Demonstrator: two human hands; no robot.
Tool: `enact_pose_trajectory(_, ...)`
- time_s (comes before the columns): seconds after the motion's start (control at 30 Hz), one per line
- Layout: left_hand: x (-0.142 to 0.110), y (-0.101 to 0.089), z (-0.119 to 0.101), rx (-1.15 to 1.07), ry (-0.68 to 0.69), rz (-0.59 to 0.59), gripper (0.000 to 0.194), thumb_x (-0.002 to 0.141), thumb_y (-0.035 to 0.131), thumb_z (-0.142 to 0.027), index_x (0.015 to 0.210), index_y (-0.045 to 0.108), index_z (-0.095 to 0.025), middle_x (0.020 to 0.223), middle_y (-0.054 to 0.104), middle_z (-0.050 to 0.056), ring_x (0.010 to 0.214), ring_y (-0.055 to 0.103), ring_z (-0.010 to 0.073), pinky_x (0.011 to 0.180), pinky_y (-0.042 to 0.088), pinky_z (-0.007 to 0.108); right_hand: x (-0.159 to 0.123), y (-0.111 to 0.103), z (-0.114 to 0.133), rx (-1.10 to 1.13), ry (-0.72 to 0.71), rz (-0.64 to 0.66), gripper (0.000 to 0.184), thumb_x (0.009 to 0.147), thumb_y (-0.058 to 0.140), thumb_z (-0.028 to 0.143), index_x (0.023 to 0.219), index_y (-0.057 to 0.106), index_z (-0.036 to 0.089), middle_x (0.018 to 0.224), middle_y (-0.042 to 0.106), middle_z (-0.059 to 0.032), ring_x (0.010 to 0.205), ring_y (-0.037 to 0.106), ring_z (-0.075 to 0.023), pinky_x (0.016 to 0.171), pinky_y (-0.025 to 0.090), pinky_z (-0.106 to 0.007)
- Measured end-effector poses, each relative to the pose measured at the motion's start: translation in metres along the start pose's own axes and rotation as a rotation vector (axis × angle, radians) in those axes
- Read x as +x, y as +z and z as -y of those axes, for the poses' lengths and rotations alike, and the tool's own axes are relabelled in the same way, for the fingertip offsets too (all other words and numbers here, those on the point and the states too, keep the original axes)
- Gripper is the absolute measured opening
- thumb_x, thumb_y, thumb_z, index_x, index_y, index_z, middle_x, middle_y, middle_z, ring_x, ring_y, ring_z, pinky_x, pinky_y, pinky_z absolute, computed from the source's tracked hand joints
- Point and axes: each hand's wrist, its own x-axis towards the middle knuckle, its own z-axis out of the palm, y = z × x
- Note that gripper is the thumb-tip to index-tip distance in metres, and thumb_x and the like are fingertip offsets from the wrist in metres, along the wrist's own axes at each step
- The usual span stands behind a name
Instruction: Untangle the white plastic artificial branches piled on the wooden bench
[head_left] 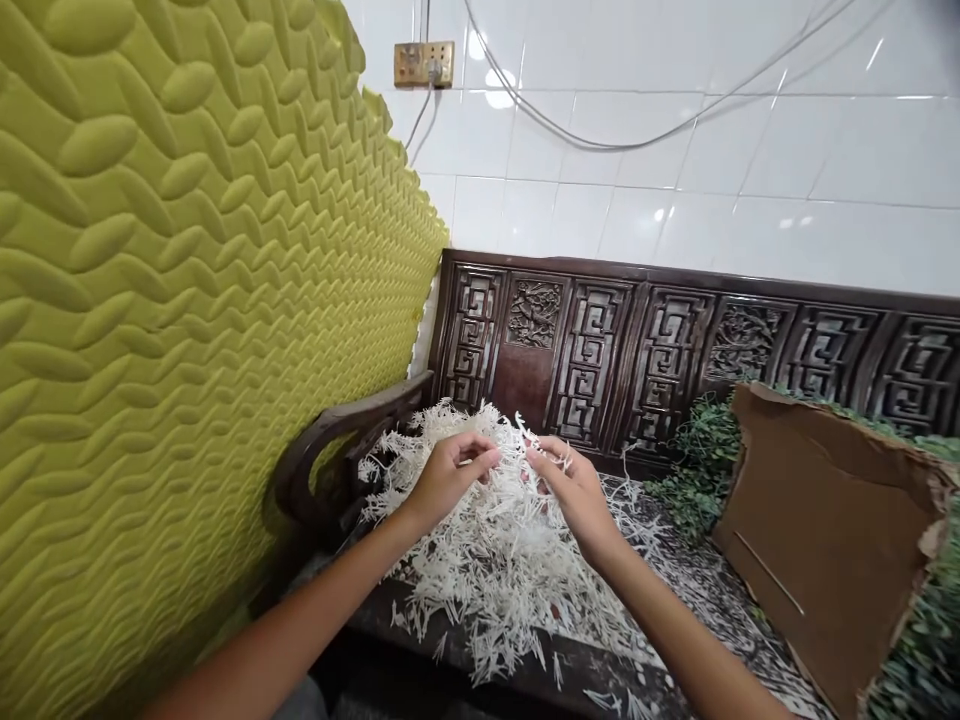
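Observation:
A loose heap of white, branching plastic-looking sprigs (517,540) lies on a dark wooden bench seat (420,620). Over the upper part of this heap, my left hand (456,470) has its thumb and fingers closed in a pinch. What sits between those fingertips blends into the white heap and cannot be made out. My right hand (571,485), a short gap to the right, pinches a thin white sprig (523,430) between thumb and fingers. Its lower end is lost against the pile.
A curved bench armrest (304,460) and a yellow embossed panel (187,300) stand on the left. The carved backrest (525,375) runs behind. At right, brown cardboard (832,530) bearing a thin stick (769,572) rests among green artificial foliage (697,470). A socket (424,64) is on the tiled wall.

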Motion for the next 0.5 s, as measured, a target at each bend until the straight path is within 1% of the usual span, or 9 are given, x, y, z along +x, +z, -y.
enact_pose_trajectory(0.07, 0.001, 0.000, -0.001, -0.059, -0.026, -0.019, 0.026, 0.086, 0.055, -0.042, 0.083, 0.058, -0.016, 0.077, 0.059, 0.001, 0.065, 0.055, 0.0116, 0.063, 0.047, 0.024, 0.000, -0.001, 0.000, -0.031, -0.024, 0.007, 0.032, 0.079, 0.061, 0.049, 0.090, 0.060, 0.018, 0.068, 0.056, -0.0003, 0.057, 0.047, -0.0140, 0.048, 0.040, -0.023)
enact_pose_trajectory(0.13, 0.000, 0.002, -0.003, -0.102, -0.072, -0.020, 0.031, 0.088, 0.050, -0.047, 0.092, 0.057, -0.017, 0.087, 0.060, 0.003, 0.069, 0.056, 0.0126, 0.061, 0.047, 0.024, -0.001, -0.001, 0.000, -0.049, -0.045, 0.012, 0.033, 0.078, 0.062, 0.049, 0.088, 0.060, 0.018, 0.067, 0.054, 0.0009, 0.057, 0.047, -0.0136, 0.051, 0.039, -0.023)
enact_pose_trajectory(0.2, -0.001, 0.006, -0.004, -0.090, -0.100, 0.005, 0.035, 0.086, 0.052, -0.049, 0.103, 0.055, -0.018, 0.095, 0.060, 0.005, 0.076, 0.057, 0.0147, 0.060, 0.047, 0.023, -0.002, 0.001, -0.002, -0.051, -0.059, 0.030, 0.033, 0.078, 0.063, 0.050, 0.088, 0.058, 0.019, 0.063, 0.049, 0.0030, 0.055, 0.045, -0.0128, 0.051, 0.039, -0.023)
enact_pose_trajectory(0.23, -0.002, 0.009, -0.005, -0.066, -0.094, 0.017, 0.036, 0.085, 0.055, -0.048, 0.105, 0.055, -0.018, 0.096, 0.060, 0.006, 0.079, 0.057, 0.0155, 0.061, 0.047, 0.023, -0.002, 0.001, -0.002, -0.048, -0.064, 0.042, 0.032, 0.078, 0.063, 0.049, 0.088, 0.058, 0.019, 0.062, 0.047, 0.0039, 0.054, 0.044, -0.0124, 0.050, 0.038, -0.023)
enact_pose_trajectory(0.3, -0.004, 0.014, -0.005, -0.008, -0.056, 0.046, 0.032, 0.083, 0.059, -0.045, 0.099, 0.056, -0.017, 0.089, 0.059, 0.004, 0.079, 0.056, 0.0157, 0.062, 0.046, 0.023, -0.004, 0.003, -0.003, -0.036, -0.063, 0.069, 0.030, 0.079, 0.062, 0.048, 0.089, 0.056, 0.020, 0.060, 0.043, 0.0052, 0.053, 0.042, -0.0118, 0.048, 0.037, -0.022)
enact_pose_trajectory(0.4, -0.005, 0.019, -0.006, 0.042, 0.005, 0.070, 0.029, 0.084, 0.057, -0.044, 0.080, 0.057, -0.015, 0.073, 0.053, 0.000, 0.069, 0.052, 0.0131, 0.061, 0.043, 0.022, -0.006, 0.004, -0.004, -0.008, -0.047, 0.079, 0.029, 0.081, 0.061, 0.047, 0.087, 0.053, 0.020, 0.058, 0.040, 0.0065, 0.049, 0.042, -0.0114, 0.044, 0.036, -0.022)
enact_pose_trajectory(0.5, -0.004, 0.019, -0.004, 0.018, -0.001, 0.084, 0.030, 0.082, 0.058, -0.045, 0.076, 0.055, -0.015, 0.067, 0.048, -0.002, 0.063, 0.049, 0.0118, 0.058, 0.042, 0.022, -0.005, 0.000, -0.005, 0.011, -0.002, 0.069, 0.032, 0.080, 0.061, 0.050, 0.090, 0.053, 0.021, 0.052, 0.041, 0.0079, 0.042, 0.040, -0.0109, 0.039, 0.035, -0.022)
